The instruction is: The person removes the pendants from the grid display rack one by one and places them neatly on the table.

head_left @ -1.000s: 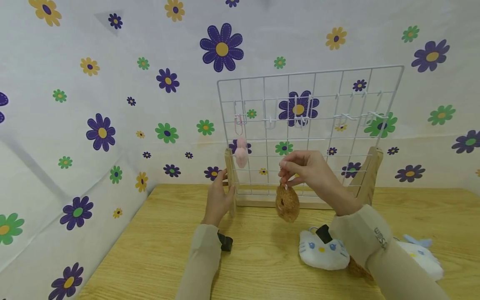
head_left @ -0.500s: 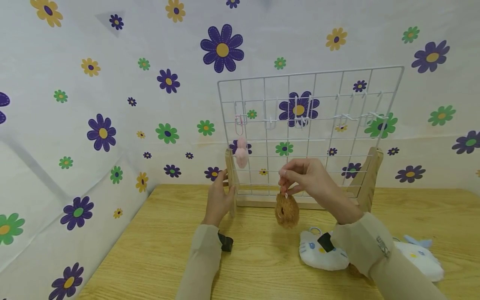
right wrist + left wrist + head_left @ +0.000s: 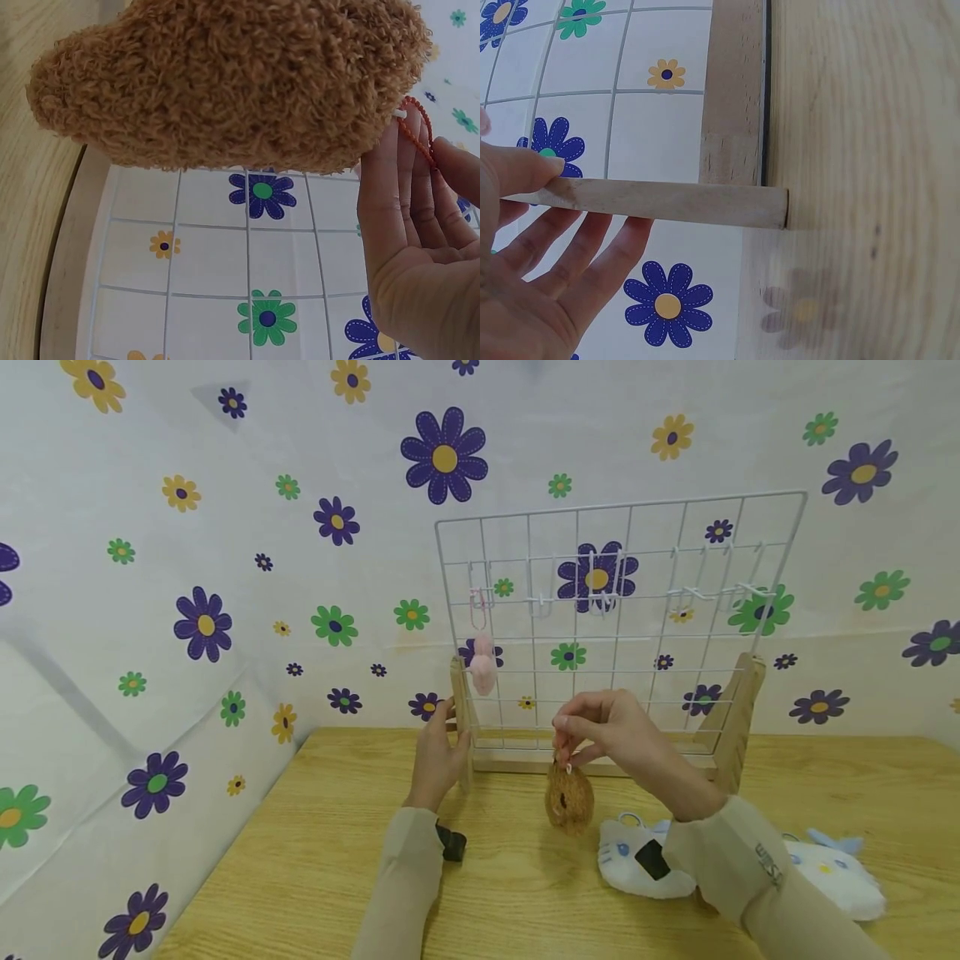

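My right hand (image 3: 618,735) pinches the orange-red beaded loop (image 3: 421,131) of a curly brown plush keychain (image 3: 570,802). The plush hangs in front of the lower part of a white wire grid rack (image 3: 534,637), apart from the table. Close up in the right wrist view, its fuzzy back fills the top. My left hand (image 3: 437,760) holds the left wooden upright (image 3: 675,202) of the rack, thumb on one side and fingers on the other. A pink plush keychain (image 3: 483,668) hangs from a hook at the grid's left.
Several white hooks (image 3: 603,602) sit along the grid. Two white plush cat-face keychains (image 3: 618,860) (image 3: 840,877) lie on the wooden table (image 3: 300,877) at right, partly behind my right sleeve. A bit of brown shows beneath that sleeve. A flower-print cloth (image 3: 247,527) rises behind.
My right hand has moved down and slightly left, with the brown plush keychain lowering along with it. My left hand stays on the upright.
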### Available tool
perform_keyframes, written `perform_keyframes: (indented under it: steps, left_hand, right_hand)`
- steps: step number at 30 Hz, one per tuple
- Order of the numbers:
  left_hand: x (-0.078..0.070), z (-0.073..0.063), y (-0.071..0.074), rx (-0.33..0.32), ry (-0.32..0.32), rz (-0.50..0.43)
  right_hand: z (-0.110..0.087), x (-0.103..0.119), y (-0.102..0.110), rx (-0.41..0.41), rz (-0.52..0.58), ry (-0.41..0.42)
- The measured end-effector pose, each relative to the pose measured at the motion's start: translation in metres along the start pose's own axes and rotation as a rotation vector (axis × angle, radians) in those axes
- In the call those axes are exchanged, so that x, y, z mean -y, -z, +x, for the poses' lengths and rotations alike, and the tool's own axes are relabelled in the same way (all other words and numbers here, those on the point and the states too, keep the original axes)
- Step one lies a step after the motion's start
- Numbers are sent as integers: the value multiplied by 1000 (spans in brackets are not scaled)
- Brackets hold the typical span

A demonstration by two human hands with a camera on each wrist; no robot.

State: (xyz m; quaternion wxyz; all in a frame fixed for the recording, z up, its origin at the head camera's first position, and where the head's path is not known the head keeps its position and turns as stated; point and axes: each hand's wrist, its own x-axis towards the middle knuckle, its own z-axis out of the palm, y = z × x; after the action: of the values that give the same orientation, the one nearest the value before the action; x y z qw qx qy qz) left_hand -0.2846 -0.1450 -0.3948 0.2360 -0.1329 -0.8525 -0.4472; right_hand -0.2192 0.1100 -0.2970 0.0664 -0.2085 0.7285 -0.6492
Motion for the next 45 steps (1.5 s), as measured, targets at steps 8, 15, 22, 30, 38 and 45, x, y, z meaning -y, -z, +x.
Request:
perform_keyframes:
  steps: [8, 15, 22, 30, 38, 45]
  left_hand:
    - [2, 0, 0, -10, -27, 2]
    - [2, 1, 0, -3, -11, 0]
    - [1, 1, 0, 1, -7, -12]
    - [0, 1, 1, -1, 11, -3]
    - [0, 1, 1, 4, 8, -3]
    - [0, 0, 1, 0, -6, -1]
  right_hand:
    - [-3, -7, -5, 53, 47, 0]
    - [-6, -17, -15, 139, 70, -19]
    - [-11, -24, -25, 229, 125, -34]
    - [-14, -30, -28, 402, 232, -74]
    - [-11, -34, -18, 327, 84, -93]
    - [-6, -33, -11, 238, -124, -73]
